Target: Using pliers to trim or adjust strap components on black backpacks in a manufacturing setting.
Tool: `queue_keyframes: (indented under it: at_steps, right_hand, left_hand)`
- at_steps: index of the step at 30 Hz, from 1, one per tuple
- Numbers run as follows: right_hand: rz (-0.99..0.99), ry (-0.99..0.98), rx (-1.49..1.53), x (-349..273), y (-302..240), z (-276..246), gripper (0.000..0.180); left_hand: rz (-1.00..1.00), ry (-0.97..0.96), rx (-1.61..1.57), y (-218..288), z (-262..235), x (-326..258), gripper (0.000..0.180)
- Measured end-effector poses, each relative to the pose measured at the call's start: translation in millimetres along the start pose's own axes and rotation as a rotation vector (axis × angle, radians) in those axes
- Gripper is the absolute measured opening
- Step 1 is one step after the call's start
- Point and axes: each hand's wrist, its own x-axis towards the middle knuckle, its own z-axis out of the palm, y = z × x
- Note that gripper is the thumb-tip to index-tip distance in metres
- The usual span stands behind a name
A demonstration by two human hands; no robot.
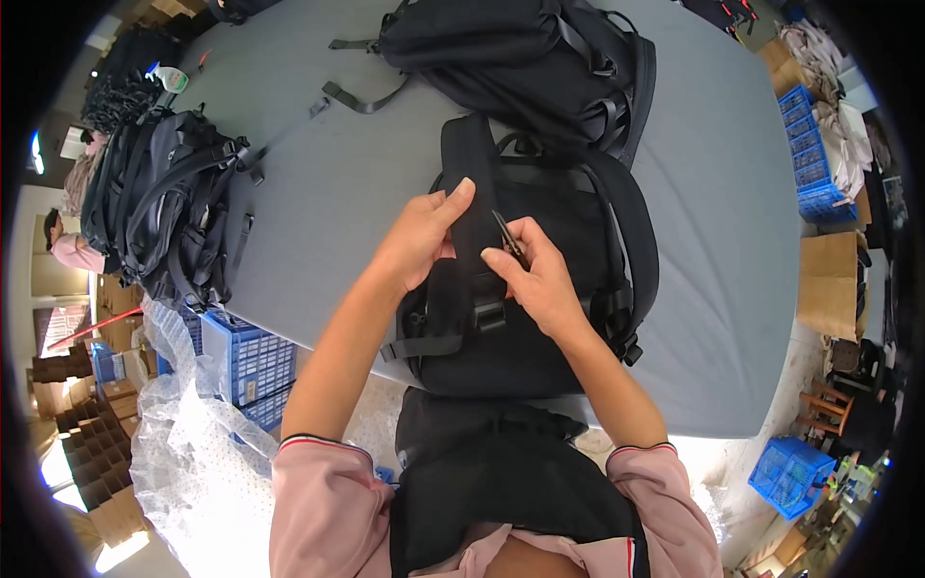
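A black backpack (568, 217) lies at the near edge of the grey-covered table (718, 318), its padded shoulder straps facing up. My left hand (416, 241) is closed around its left shoulder strap (469, 144), thumb on top, holding it raised off the back panel. Just to the right, my right hand (541, 279) grips small dark thread snips (505, 231), their pointed tip slanting up and left beside the strap. Whether the blades touch the fabric, I cannot tell. The other shoulder strap (638, 222) curves along the bag's right side.
Another black backpack (501, 43) lies beyond this one. Several more are piled at the left table edge (173, 207), near a spray bottle (171, 79). Blue crates (255, 361) and clear plastic wrap (193, 443) stand below. A person (75, 250) is at far left; a cardboard box (829, 284) is at right.
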Motion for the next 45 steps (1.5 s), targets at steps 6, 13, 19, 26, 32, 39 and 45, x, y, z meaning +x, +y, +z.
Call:
queue_keyframes:
  at_steps: [6, 13, 19, 26, 32, 39, 45]
  right_hand:
    - [-0.073, 0.111, 0.202, -24.7, -19.4, 13.8, 0.02]
    - [-0.473, 0.391, -0.211, -67.2, -33.6, 24.8, 0.026]
    - [-0.364, 0.333, -0.032, -109.5, -39.0, 33.1, 0.024]
    - [-0.422, 0.576, 0.29, -116.3, -42.3, 26.3, 0.02]
    - [-0.632, 0.474, -0.581, -107.3, -36.1, 46.0, 0.023]
    - [-0.527, 0.439, -0.683, -103.1, -45.6, 44.1, 0.02]
    - [-0.658, 0.481, -0.883, -98.1, -47.9, 41.3, 0.019]
  left_hand:
    - [0.185, -0.07, 0.198, -31.4, 4.7, -78.6, 0.028]
    - [0.472, -0.064, 0.094, -35.0, 17.8, -106.2, 0.022]
    - [0.461, -0.121, 0.001, -33.0, 15.7, -113.0, 0.024]
    - [0.441, -0.141, -0.111, -33.7, 5.1, -110.9, 0.025]
    - [0.482, -0.245, -0.041, -38.3, 3.8, -112.0, 0.026]
    - [0.491, -0.258, -0.007, -36.7, 4.3, -106.7, 0.026]
    - [0.493, -0.263, 0.032, -34.0, 2.0, -103.2, 0.024]
